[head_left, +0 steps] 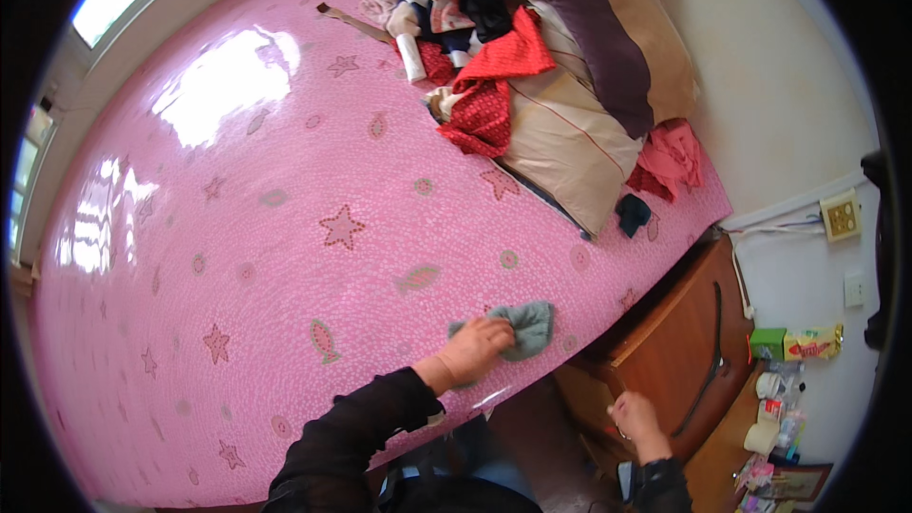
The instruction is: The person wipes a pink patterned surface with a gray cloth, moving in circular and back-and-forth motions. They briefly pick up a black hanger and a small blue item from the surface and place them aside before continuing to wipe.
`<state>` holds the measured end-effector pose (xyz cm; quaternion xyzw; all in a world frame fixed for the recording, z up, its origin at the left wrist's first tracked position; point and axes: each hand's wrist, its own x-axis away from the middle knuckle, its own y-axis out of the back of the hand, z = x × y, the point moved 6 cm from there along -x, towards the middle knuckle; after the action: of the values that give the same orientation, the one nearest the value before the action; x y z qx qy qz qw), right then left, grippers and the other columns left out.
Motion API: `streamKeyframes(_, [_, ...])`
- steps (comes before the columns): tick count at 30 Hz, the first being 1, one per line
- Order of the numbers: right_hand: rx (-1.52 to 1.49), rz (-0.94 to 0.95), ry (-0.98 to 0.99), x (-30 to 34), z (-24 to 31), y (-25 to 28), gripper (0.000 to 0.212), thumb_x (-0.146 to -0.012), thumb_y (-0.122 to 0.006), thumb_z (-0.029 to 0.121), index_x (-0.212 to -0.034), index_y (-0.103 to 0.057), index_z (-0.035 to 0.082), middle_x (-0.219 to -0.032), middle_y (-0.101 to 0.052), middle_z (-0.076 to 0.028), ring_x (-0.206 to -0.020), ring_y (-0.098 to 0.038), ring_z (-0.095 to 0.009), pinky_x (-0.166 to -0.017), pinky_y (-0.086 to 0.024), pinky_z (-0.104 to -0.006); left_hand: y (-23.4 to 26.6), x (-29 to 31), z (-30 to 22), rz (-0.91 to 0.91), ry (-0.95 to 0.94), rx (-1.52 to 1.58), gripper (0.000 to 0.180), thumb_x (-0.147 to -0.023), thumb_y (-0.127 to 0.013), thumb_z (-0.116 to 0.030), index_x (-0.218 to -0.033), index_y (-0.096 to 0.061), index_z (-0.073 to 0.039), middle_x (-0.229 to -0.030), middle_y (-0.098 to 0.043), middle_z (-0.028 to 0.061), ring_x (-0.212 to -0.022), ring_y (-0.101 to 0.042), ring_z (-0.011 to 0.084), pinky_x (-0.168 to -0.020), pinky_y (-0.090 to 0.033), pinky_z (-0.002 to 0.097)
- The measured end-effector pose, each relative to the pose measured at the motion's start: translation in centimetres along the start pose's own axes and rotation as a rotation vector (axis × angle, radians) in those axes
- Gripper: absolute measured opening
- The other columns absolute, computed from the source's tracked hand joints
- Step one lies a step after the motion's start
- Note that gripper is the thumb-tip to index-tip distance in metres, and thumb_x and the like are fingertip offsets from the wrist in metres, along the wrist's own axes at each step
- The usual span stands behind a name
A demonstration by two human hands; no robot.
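My left hand (478,349) presses a grey-green cloth (532,331) onto the pink sheet (361,304) near its front edge. The fingers are bent over the cloth, and part of it sticks out on both sides of the hand. The sheet looks glossy and is printed with starfish and fish. Off to the right, my right hand (638,418) hangs in the air in front of a brown wooden cabinet (676,342). Its fingers are curled in, and nothing shows in them.
Folded bedding (570,133) and a red garment (489,85) are heaped at the far right of the bed. A small dark cloth (632,215) lies beside the heap. On the right, a wooden top (712,446) carries small bottles and packages. A wall socket (841,216) has cables.
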<state>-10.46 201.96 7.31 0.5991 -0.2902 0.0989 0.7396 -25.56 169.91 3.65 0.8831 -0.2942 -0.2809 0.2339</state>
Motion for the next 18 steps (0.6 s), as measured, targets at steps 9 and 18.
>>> streamKeyframes(9, [0.032,-0.194,-0.182,-5.9,-6.0,6.1,0.043,-0.067,-0.077,0.032,-0.087,-0.053,0.003,-0.086,-0.058,-0.018,-0.083,-0.057,-0.034,-0.072,-0.046,-0.0425,19.8,7.6,13.0,-0.484,0.651,-0.619,0.070,-0.072,-0.061,-0.004,-0.136,-0.034,-0.007,-0.136,-0.038,0.0219,-0.124,-0.038,0.0398,-0.104,-0.032,0.0459])
streamKeyframes(18, [0.240,0.056,-0.088,-9.4,-7.8,5.5,0.068,-0.056,-0.081,0.048,-0.093,-0.054,-0.002,-0.101,-0.059,-0.022,-0.099,-0.056,-0.035,-0.082,-0.046,-0.0422,16.4,1.0,17.5,-0.443,0.822,-0.829,0.060,-0.074,-0.058,-0.016,-0.131,-0.043,-0.007,-0.132,-0.044,0.0221,-0.123,-0.040,0.0398,-0.102,-0.034,0.0456])
